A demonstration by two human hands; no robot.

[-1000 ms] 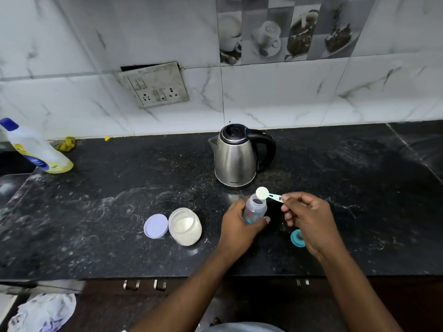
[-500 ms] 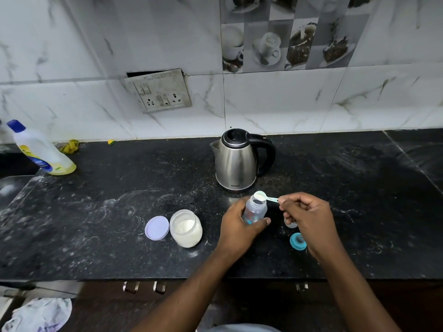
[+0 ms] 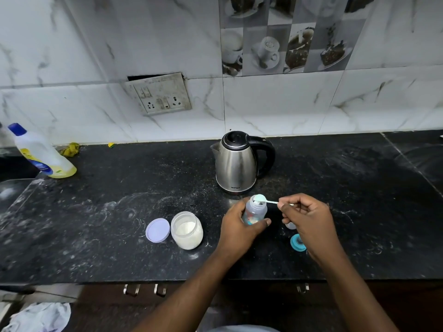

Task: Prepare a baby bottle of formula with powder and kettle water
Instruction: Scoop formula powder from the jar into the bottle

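Black stone counter (image 3: 119, 212), streaked with pale dust, running the full width below a white marble-patterned wall. Steel kettle (image 3: 236, 164) as the landmark: upright toward the back of the counter, lid shut, black handle turned right, spout turned left. Far left of the kettle, at the wall, a tilted white and yellow cleaner bottle (image 3: 40, 153) with a blue cap. Up and left of the kettle, on the wall, a grey switch and socket plate (image 3: 159, 94), hanging crooked. Near and left of the kettle, an open jar (image 3: 187, 230) of white powder, with its lilac lid (image 3: 157, 230) lying flat, touching or just beside it on the far side from the kettle. Directly in front of the kettle, left hand (image 3: 237, 226) wrapped around the baby bottle (image 3: 256, 208), fingers and thumb clamped on its body, bottle upright and uncapped. Just right of that, right hand (image 3: 309, 219) pinched shut on the handle of a small pale scoop (image 3: 260, 198), bowl resting over the bottle mouth; tilt of the bowl hard to read. In front and to the right of the kettle, partly under the right hand, a teal bottle ring (image 3: 297, 243) on the counter.
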